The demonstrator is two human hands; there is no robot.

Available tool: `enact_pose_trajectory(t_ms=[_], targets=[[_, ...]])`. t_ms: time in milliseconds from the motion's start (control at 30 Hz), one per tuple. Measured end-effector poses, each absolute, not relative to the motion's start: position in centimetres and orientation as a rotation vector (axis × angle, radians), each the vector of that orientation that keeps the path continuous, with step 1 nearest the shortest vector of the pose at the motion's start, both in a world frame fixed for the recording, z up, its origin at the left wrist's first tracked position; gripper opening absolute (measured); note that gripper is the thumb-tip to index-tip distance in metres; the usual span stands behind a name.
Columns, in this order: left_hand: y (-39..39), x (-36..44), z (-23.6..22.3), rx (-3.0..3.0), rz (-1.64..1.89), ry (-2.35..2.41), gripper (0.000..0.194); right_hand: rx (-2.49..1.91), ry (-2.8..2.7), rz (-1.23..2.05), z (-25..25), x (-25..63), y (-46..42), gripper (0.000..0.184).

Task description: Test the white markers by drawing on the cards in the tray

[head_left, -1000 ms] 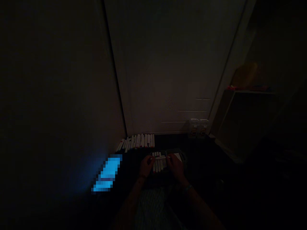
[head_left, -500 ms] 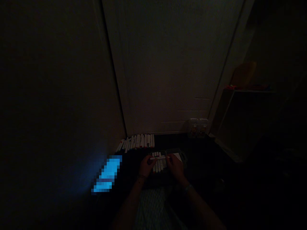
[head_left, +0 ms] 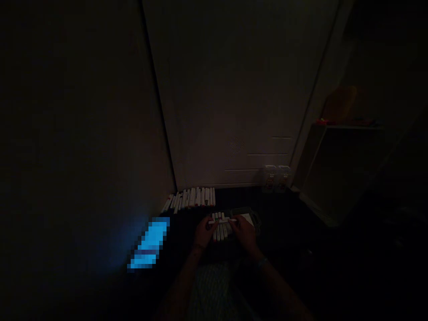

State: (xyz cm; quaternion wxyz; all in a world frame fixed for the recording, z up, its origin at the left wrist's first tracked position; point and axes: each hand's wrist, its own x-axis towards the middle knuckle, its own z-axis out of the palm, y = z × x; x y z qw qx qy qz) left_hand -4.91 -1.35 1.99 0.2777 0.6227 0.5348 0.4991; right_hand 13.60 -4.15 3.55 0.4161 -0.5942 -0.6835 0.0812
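Note:
A white marker (head_left: 223, 220) lies crosswise between my two hands, above an open clear plastic case (head_left: 254, 214). My left hand (head_left: 203, 231) pinches its left end, and my right hand (head_left: 244, 231) grips it near the right end. Beneath it, several white markers (head_left: 219, 232) with coloured ends stand side by side in the case's left half. A white sheet or card (head_left: 248, 218) shows in the right half, partly behind my right hand. The scene is very dark, so the lettering cannot be read.
Several more white markers (head_left: 192, 197) lean in a row along the wall at the back left. Two clear packages (head_left: 276, 179) stand at the back right. A blurred-out bright blue screen (head_left: 150, 243) glows on the left. A cabinet (head_left: 337, 174) rises on the right.
My right hand's fingers have shifted slightly left along the marker, and more of its right end shows. My left hand has hardly moved.

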Motion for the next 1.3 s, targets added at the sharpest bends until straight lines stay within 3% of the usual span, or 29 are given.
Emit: enact_pose_trajectory(t_ms=[1300], targets=[[-1.64,-4.89,2.59,1.657,1.296,1.429,0.03,-1.523,-1.732,0.17,4.01,13.52,-4.5,0.026]])
